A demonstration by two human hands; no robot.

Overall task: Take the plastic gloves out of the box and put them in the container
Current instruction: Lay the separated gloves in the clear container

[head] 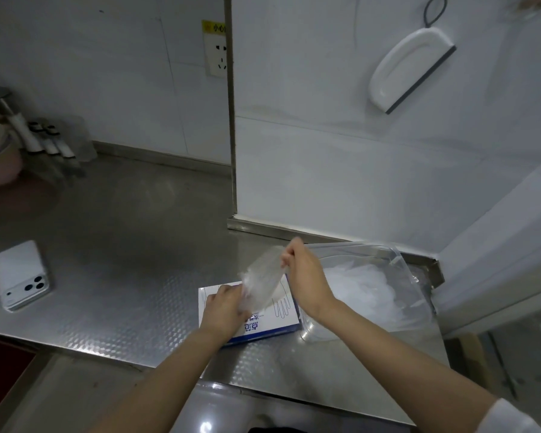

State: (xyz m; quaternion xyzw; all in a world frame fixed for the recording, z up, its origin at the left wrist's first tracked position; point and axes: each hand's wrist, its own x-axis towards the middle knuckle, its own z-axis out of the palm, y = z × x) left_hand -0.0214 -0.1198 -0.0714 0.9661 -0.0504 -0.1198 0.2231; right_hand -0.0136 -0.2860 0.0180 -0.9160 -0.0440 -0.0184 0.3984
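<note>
- Your right hand (303, 276) was raised over the box (263, 328), thumb and fingers pinched tight on the top end of 1 clear glove (261, 279).
- The glove hung at a slant from that pinch down to the box top, blurred and crumpled. It was out in the air, not in the container (397, 256).
- Your left hand (224, 304) sat low on the box, right at the glove's bottom end. Its fingers were curled, but I could not tell whether they nipped the film or only held the box down.
- The box lay flat on the steel counter (122, 245), near its front edge. The clear container stood just beside it on your right, and your right forearm crossed the near corner of it.
- Inside the container there was already a loose white pile of gloves (363, 289), so by my reading a good share of the job was done.
- What was left: this glove had to go across to the right and drop on the pile. How many remained in the box I could not see, as your hands covered the opening.
- A phone (21, 276) lay face down well off to your left, clear of the work.
</note>
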